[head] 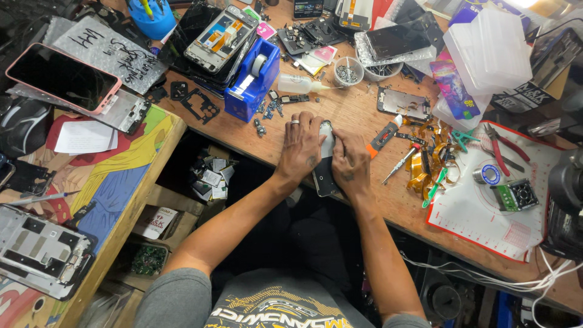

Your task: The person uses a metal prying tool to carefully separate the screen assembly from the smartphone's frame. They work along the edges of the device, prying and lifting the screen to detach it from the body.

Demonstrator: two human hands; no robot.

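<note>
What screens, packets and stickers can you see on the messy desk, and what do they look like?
Pink-edged phone: far left, lying flat, dark screen.
Silvery bag: behind it, flat, black scribbles.
Black phone: top middle, on bubble wrap, dark screen.
Purple packet: right of middle, shiny, colourful.
White paper: left bench, flat sheet.
Phone: at the desk's front edge, between left hand and right hand, dark back with a pale top.

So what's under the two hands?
A phone lies flat on the wooden bench, its dark lower end sticking out toward the person. The left hand and right hand press on its upper part, so most of that is covered.
</note>
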